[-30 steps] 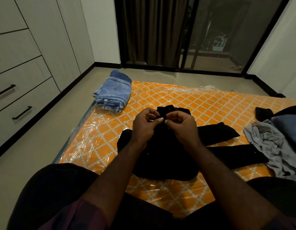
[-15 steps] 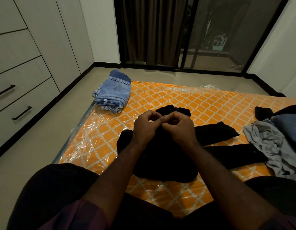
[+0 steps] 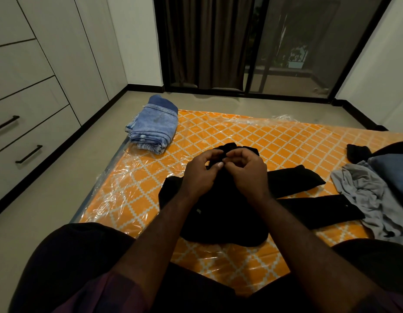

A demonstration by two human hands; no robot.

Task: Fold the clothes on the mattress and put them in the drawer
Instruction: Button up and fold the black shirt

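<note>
My left hand (image 3: pixel 199 176) and right hand (image 3: pixel 249 173) pinch the black long-sleeved garment (image 3: pixel 223 222) by its collar, but the slick plastic-wrapped orange mattress (image 3: pixel 218 132) might let it slide.

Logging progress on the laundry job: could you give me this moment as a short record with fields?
left hand: pinches the top edge of the black garment
right hand: pinches the same edge, close beside the other
black garment: spread on the mattress, not yet folded
folded jeans: far left corner of the mattress
grey garment: crumpled at the right, unfolded
drawers: shut, at the left
</note>
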